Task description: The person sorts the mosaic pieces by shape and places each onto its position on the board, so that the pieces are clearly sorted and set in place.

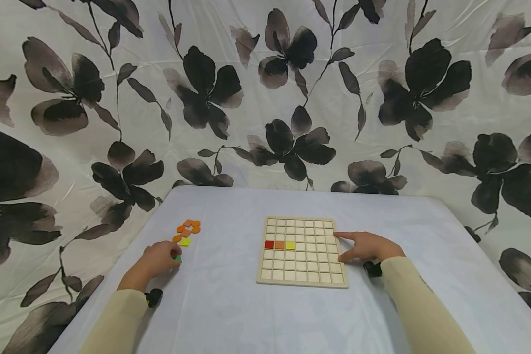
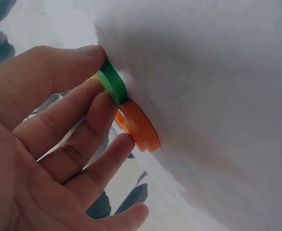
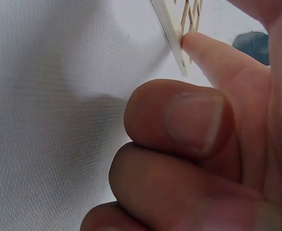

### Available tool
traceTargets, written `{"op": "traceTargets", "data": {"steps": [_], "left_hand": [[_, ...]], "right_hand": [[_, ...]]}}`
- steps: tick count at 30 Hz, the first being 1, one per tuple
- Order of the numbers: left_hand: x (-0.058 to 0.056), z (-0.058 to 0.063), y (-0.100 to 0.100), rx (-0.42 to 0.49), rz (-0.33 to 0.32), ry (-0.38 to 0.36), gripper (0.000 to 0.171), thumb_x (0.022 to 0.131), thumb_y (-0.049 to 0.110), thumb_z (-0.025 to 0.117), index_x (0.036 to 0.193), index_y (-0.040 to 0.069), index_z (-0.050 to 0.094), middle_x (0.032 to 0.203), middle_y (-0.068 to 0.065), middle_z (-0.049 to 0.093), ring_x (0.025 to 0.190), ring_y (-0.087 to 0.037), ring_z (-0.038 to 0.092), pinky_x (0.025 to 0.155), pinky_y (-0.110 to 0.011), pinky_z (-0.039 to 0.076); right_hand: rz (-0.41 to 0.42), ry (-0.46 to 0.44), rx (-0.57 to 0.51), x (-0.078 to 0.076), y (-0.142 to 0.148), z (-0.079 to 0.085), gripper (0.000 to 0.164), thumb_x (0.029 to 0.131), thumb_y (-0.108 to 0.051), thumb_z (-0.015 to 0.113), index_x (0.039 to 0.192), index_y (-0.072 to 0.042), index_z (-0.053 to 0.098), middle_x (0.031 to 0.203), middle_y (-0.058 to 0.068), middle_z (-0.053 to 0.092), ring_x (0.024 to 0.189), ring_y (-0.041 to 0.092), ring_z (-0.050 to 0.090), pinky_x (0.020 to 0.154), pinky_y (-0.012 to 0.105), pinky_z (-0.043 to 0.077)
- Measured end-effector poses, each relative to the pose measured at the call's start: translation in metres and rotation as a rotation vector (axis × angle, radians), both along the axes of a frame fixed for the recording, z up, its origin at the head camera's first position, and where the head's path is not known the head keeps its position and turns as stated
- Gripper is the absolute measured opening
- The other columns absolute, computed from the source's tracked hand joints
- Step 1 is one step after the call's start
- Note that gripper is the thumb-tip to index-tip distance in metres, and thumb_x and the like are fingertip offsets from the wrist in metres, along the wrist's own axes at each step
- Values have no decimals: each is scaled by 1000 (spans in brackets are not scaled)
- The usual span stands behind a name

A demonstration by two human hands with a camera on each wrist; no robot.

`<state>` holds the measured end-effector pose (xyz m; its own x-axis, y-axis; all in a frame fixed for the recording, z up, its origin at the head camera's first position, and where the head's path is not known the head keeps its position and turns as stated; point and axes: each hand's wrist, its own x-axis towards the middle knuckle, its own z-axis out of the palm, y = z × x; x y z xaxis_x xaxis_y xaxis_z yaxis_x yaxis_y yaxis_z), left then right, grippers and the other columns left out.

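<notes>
In the head view, my left hand point(image 1: 158, 257) pinches a green tile point(image 1: 178, 258) low over the tabletop. The left wrist view shows this green tile point(image 2: 113, 82) edge-on between thumb and fingers, with orange pieces point(image 2: 141, 126) just past it. A yellow tile point(image 1: 185, 242) lies beyond the fingertips. Index finger and thumb of my right hand point(image 1: 371, 247) touch the right edge of a wooden grid board point(image 1: 301, 283), while its other fingers curl in. On the board, a red tile point(image 1: 269, 244), an orange tile point(image 1: 280, 245) and another yellow tile point(image 1: 289, 245) sit side by side in one row.
Several loose orange pieces point(image 1: 188, 222), round and square, are grouped at the table's left side. A white cloth point(image 1: 212, 314) covers the table. Behind it hangs a floral curtain point(image 1: 248, 108).
</notes>
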<state>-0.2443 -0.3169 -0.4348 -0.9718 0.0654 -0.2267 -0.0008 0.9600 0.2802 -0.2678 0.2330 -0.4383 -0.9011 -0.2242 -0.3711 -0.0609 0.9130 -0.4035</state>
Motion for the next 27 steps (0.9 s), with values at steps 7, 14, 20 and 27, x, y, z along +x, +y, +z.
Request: {"op": "traceTargets", "data": {"steps": [7, 14, 20, 27], "left_hand": [[1, 1, 1, -13, -7, 1, 29, 81, 15, 71, 106, 0, 67, 89, -5, 63, 84, -24, 52, 87, -52, 36], [-1, 4, 3, -20, -21, 34, 30, 80, 14, 71, 107, 0, 67, 88, -6, 64, 85, -24, 54, 93, -62, 32], [-3, 8, 10, -23, -58, 79, 29, 79, 15, 70, 104, 1, 68, 92, -7, 65, 88, -25, 56, 91, -59, 34], [-3, 16, 25, 1, -101, 105, 26, 78, 15, 71, 102, 4, 69, 97, -7, 69, 94, -27, 60, 93, -62, 34]], "right_hand": [[5, 2, -11, 0, 2, 1, 89, 73, -52, 77, 149, -33, 37, 152, 18, 38, 141, 43, 32, 108, 62, 31], [0, 8, -17, 1, 4, -1, 89, 71, -55, 77, 149, -35, 37, 152, 18, 38, 141, 42, 33, 107, 63, 31], [15, 17, -14, -1, 5, -1, 90, 71, -55, 77, 149, -33, 38, 151, 19, 39, 141, 43, 33, 108, 62, 30], [-3, 15, -5, -4, 4, -3, 91, 69, -56, 79, 148, -34, 39, 152, 22, 37, 141, 44, 31, 108, 64, 30]]}}
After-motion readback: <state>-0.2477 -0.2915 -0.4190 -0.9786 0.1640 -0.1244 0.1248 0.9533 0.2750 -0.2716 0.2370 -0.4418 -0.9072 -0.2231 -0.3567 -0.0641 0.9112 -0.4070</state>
